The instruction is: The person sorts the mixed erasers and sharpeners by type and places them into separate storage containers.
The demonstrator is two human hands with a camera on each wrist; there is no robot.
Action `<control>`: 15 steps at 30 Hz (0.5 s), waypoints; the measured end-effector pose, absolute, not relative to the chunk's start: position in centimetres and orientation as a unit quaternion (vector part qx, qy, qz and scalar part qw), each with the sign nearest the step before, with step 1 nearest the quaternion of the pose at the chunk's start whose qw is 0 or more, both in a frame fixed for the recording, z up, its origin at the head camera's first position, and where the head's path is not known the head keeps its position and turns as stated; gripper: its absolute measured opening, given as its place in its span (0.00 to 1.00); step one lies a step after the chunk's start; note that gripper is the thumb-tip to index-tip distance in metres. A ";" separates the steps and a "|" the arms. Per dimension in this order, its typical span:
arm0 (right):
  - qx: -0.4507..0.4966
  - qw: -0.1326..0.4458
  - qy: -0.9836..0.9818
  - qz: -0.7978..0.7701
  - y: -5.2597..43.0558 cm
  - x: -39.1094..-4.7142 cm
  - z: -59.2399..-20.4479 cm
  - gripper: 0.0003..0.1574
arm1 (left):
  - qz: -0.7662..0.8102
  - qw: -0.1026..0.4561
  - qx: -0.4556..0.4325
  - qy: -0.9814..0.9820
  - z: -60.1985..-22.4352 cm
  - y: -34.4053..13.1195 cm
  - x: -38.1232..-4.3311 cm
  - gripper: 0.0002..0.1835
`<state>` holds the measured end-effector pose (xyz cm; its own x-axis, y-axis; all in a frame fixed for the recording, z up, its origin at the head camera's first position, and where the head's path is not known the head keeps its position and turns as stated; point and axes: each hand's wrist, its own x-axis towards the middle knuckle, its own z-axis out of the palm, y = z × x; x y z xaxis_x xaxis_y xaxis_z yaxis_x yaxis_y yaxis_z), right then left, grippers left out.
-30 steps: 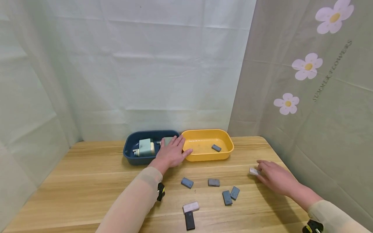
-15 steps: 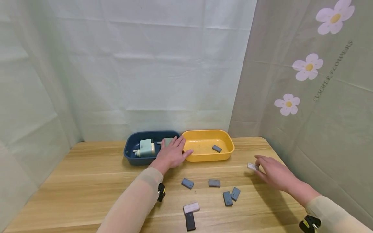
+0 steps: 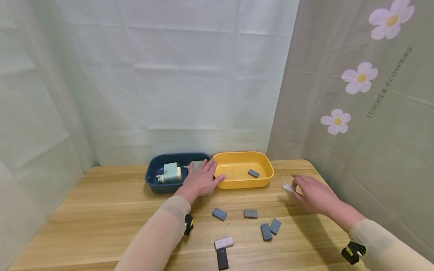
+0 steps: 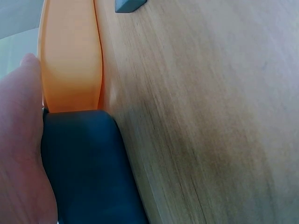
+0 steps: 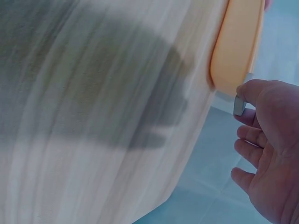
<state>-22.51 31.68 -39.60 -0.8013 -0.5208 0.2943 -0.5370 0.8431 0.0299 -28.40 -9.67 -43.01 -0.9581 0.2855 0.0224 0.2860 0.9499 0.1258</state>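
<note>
My right grip (image 3: 313, 194) pinches a white block (image 3: 288, 187) above the counter (image 3: 118, 218), right of the yellow bin (image 3: 244, 184). Its long axis runs mostly sideways, free end pointing left. My left grip (image 3: 200, 180) lies spread over the blue bin's (image 3: 161, 188) right end.

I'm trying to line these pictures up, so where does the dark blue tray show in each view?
Head: the dark blue tray is below centre, somewhat left, with the left hand over its right end.
Left wrist: at the bottom, left of centre.
Right wrist: not in it.
Shared landmark: the yellow tray, partly visible at upper left and upper right in those wrist views.
</note>
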 end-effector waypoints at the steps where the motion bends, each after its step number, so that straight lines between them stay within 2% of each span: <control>1: 0.279 0.147 -0.949 0.028 31.6 -22.6 -39.5 0.11 | -0.065 0.002 -0.145 -0.987 -43.0 -9.7 -28.4 0.49; 15: 0.275 0.155 -0.949 0.018 29.9 -23.9 -38.2 0.11 | -0.074 0.004 -0.140 -0.987 -43.0 -9.6 -28.4 0.49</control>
<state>-23.85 29.91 -38.24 -0.8013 -0.5155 0.3037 -0.5267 0.8485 0.0506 -28.40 -9.64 -43.04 -0.9608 0.2756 0.0284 0.2768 0.9498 0.1456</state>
